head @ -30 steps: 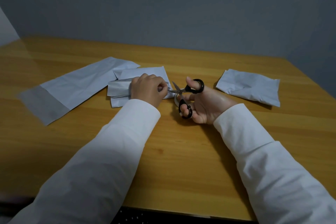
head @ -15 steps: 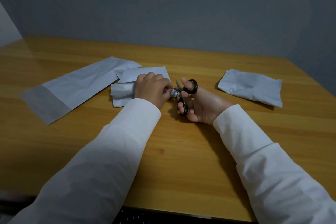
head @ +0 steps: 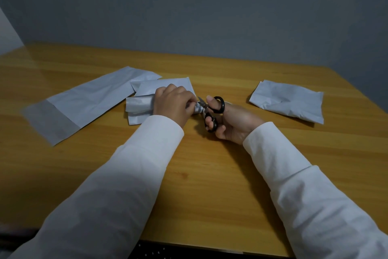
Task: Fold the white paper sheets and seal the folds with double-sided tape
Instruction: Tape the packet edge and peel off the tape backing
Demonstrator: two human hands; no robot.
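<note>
Two white sleeves (head: 117, 185) reach forward over the wooden surface (head: 199, 185). The right hand (head: 231, 121) grips black-handled scissors (head: 212, 113), thumb and fingers through the loops, blades closed at the end of a rolled white sheet (head: 139, 104). The left hand (head: 173, 104) is curled round that roll. Beyond lie a long folded sheet (head: 84, 103) on the left and a crumpled sheet (head: 287, 100) on the right.
</note>
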